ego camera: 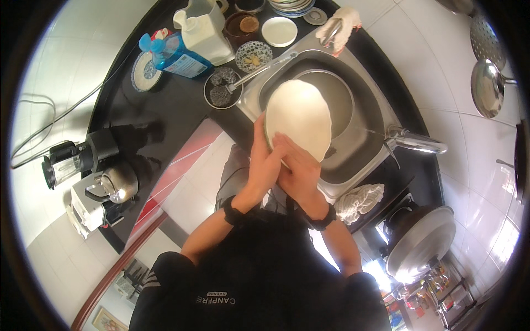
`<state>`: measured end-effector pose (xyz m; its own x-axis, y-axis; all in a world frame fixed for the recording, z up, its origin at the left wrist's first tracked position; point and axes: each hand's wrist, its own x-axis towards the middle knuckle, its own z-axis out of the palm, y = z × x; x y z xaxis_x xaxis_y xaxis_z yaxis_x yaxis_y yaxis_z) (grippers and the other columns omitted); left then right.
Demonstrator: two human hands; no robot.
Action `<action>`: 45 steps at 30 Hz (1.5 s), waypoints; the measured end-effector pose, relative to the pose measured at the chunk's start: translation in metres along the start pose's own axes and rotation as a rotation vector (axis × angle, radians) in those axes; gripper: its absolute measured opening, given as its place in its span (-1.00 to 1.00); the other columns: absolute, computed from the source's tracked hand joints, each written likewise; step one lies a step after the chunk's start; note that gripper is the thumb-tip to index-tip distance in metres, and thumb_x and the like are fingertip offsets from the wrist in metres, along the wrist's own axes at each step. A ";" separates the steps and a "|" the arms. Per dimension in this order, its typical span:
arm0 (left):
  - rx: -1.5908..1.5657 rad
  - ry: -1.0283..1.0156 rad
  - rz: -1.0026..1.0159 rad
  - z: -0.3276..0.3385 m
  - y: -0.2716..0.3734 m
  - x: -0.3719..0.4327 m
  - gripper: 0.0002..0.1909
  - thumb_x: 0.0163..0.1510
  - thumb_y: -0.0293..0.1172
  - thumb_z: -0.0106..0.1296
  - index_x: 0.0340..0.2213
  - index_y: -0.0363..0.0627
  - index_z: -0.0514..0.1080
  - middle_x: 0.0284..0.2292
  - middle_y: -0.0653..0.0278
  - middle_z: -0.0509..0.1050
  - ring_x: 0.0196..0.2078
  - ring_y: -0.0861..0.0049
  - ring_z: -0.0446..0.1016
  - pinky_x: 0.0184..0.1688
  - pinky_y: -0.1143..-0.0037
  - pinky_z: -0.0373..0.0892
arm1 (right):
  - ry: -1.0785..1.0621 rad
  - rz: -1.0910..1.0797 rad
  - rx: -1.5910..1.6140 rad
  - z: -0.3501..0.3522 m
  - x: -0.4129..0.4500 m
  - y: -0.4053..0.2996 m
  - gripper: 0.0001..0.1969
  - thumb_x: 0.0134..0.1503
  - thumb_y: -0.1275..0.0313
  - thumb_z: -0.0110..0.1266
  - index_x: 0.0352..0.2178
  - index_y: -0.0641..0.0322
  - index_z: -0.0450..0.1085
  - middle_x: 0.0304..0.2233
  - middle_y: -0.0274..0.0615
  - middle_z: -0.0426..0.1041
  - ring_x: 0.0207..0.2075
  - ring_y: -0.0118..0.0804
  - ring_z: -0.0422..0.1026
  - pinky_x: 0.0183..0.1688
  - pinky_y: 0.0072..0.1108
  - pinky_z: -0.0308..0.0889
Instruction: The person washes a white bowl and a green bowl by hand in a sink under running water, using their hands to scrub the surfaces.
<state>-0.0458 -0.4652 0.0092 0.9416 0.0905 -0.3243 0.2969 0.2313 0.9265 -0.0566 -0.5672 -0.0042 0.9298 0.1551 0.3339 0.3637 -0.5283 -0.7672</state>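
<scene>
A white oval dish (300,116) with a wavy rim is tilted over the near left part of the stainless steel sink (352,165). My left hand (263,159) grips it by the near left rim, its fingers partly hidden behind. My right hand (300,169) overlaps the near rim, with its fingers lying together on the pale face; its thumb is hidden. Below and behind the dish, a round metal basin (341,97) stands in the sink, partly covered from view. The faucet (416,140) is at the sink's right side, with what looks like a thin stream of water.
A metal bowl (207,93) with steel-wool scrubbers stands left of the sink. Behind are a blue detergent bottle (182,58), a patterned small dish (253,56) and a white plate (279,32). A cloth (360,202) lies near right, beside a lidded wok (422,244). A kettle (119,184) stands left.
</scene>
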 end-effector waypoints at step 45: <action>-0.439 0.131 -0.118 -0.303 0.109 0.074 -0.40 -0.06 -0.68 -0.22 0.10 -0.25 0.12 -0.01 0.13 0.32 0.07 0.44 0.28 0.11 0.49 0.18 | -0.636 -0.287 -0.351 0.167 0.279 -0.147 -0.36 -0.16 0.80 -0.21 0.04 0.23 0.25 0.14 -0.08 0.20 0.11 -0.08 0.24 0.06 -0.45 0.26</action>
<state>0.0078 -0.1393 0.0283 0.8692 0.1544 -0.4698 0.2782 0.6327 0.7227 0.1586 -0.3072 0.1104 0.6949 0.7183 0.0338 0.6542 -0.6119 -0.4446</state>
